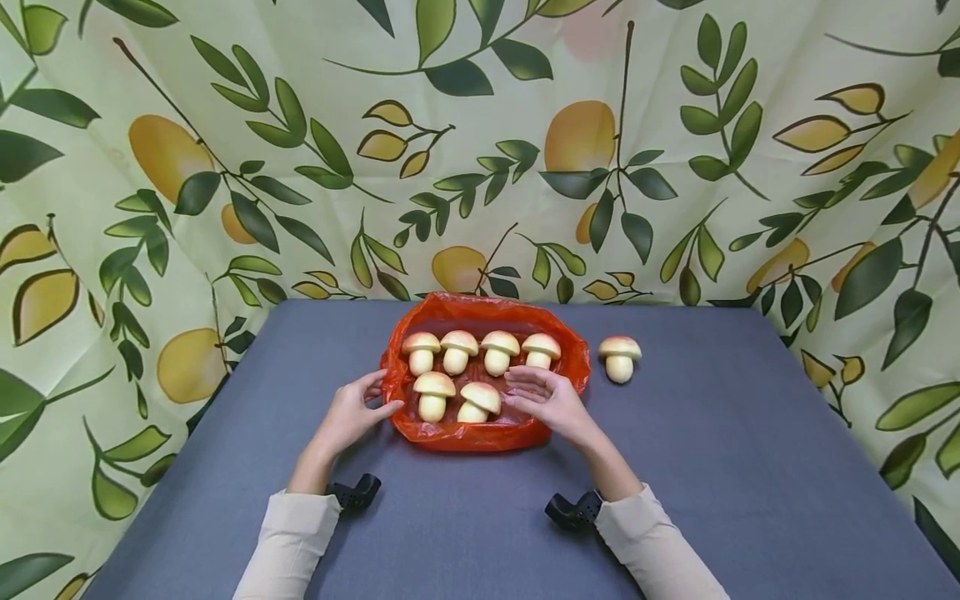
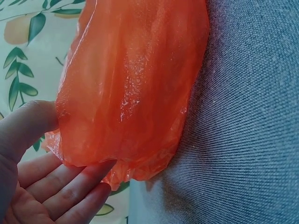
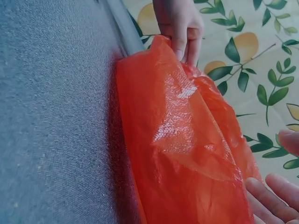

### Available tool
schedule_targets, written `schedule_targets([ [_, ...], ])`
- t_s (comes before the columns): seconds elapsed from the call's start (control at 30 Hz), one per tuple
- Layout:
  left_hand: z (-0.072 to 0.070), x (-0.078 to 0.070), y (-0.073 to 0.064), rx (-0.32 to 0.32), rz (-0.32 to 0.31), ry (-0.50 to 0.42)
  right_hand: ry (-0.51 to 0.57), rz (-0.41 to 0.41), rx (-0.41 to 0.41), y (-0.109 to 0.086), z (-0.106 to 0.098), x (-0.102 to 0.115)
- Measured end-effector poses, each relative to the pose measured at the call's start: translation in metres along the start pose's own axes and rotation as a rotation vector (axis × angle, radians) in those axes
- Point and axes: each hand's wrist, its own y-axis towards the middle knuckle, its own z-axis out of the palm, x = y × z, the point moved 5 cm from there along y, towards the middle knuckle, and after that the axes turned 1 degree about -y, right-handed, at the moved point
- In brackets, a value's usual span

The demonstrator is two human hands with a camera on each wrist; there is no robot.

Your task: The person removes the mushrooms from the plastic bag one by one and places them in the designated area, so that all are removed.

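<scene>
A red plastic bag point(image 1: 480, 439) lies wide open on the table, its rim folded into a low wall. Inside it are several toy mushrooms point(image 1: 458, 350) with cream stems and reddish-edged caps; one tilted mushroom point(image 1: 480, 398) lies at the front. My left hand point(image 1: 358, 414) grips the bag's left rim, thumb on one side and fingers on the other. Over the bag's right part hovers my right hand point(image 1: 551, 406), fingers loosely extended beside the tilted mushroom, nothing seen in its grasp. In the right wrist view, only fingertips point(image 3: 271, 198) of that hand show past the bag's wall.
Another toy mushroom point(image 1: 619, 360) stands upright on the grey tabletop point(image 1: 720, 467), just right of the bag. Behind the table hangs a cloth point(image 1: 465, 192) with a leaf and fruit print. Both wrists carry black camera mounts point(image 1: 576, 510).
</scene>
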Motion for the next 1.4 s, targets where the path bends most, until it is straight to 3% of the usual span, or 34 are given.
schedule_targets([
  [0.5,0.001,-0.002,0.001,-0.007,0.014,0.004,-0.147,0.018,0.015,0.026,0.021,-0.004],
  [0.93,0.002,0.001,0.002,-0.022,0.020,-0.002,-0.258,0.039,0.019,0.026,0.027,-0.016],
  [1.4,0.003,0.001,0.002,-0.022,0.010,0.005,-0.286,0.074,0.032,0.028,0.030,-0.032],
])
